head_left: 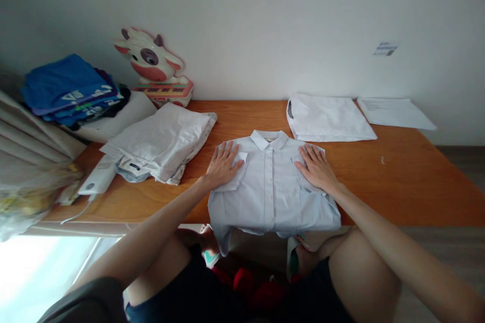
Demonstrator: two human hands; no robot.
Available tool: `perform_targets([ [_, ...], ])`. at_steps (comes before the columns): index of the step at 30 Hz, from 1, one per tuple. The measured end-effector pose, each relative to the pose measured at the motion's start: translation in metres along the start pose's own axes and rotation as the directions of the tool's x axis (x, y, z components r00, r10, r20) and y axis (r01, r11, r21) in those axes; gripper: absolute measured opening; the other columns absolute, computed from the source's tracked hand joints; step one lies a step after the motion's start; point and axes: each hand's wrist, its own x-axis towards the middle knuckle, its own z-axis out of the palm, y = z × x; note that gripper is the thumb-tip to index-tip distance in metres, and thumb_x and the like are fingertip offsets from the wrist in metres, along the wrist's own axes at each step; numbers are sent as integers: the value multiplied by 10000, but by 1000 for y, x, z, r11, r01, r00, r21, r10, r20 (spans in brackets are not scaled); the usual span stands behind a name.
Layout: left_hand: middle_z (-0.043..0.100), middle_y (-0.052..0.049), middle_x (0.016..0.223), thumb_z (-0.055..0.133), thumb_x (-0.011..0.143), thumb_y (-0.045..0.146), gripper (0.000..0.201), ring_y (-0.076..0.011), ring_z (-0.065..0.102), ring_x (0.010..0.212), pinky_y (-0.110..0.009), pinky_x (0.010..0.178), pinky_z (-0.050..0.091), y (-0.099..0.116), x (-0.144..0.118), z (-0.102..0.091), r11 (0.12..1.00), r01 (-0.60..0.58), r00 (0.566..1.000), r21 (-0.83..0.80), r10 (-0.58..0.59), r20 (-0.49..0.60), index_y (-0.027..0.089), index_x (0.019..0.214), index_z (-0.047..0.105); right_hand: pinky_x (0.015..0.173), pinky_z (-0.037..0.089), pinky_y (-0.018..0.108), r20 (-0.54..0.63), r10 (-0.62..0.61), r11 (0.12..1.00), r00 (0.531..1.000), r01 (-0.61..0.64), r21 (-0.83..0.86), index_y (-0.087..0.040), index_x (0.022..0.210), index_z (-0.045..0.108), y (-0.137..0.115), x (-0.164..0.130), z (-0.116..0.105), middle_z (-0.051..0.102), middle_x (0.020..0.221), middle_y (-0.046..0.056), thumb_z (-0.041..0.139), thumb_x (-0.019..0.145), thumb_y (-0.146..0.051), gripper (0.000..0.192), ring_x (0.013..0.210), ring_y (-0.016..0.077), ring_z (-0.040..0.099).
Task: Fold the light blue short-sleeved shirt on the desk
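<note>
A pale button-up shirt (270, 186) lies front side up on the wooden table, its collar toward the wall and its lower part drooping over the near edge. Both sleeves are folded in over the front. My left hand (224, 164) rests flat on the folded sleeve at the left shoulder, fingers spread. On the other side my right hand (317, 167) presses flat on the opposite folded sleeve, fingers also apart. Neither hand grips the cloth.
Left of the shirt is a stack of white clothes (159, 136) beside a white device with a cable (99, 176). Behind stand a cow toy keyboard (161, 68) and a blue clothes pile (71, 88). Folded white cloth (329, 116) and a paper sheet (396, 112) lie back right.
</note>
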Motion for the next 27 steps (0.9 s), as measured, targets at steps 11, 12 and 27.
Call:
perform_targets([
  [11, 297, -119, 1844, 340, 1130, 636, 764, -348, 198, 1734, -593, 1408, 192, -12, 2, -1, 998, 55, 998, -2, -55, 0, 194, 1749, 405, 1387, 220, 627, 0, -78, 996, 997, 77, 35, -204, 1787, 263, -4, 25, 2, 191, 1863, 120, 224, 1092, -728, 871, 1728, 380, 158],
  [12, 302, -120, 1842, 350, 1129, 631, 758, -348, 199, 1734, -595, 1406, 199, -13, 2, -1, 998, 55, 998, -1, -55, -4, 196, 1746, 412, 1384, 219, 637, 2, -82, 996, 997, 82, 39, -213, 1792, 245, -4, 26, 1, 190, 1864, 118, 228, 1087, -735, 878, 1727, 382, 159],
  [27, 326, -156, 1828, 367, 1143, 548, 732, -369, 188, 1733, -600, 1413, 147, -13, 19, -15, 999, 36, 998, 0, -36, -59, 122, 1737, 401, 1393, 219, 590, -17, -105, 990, 994, 106, 90, -142, 1732, 374, -11, 48, -23, 352, 1806, 165, 221, 1104, -698, 853, 1697, 350, 278],
])
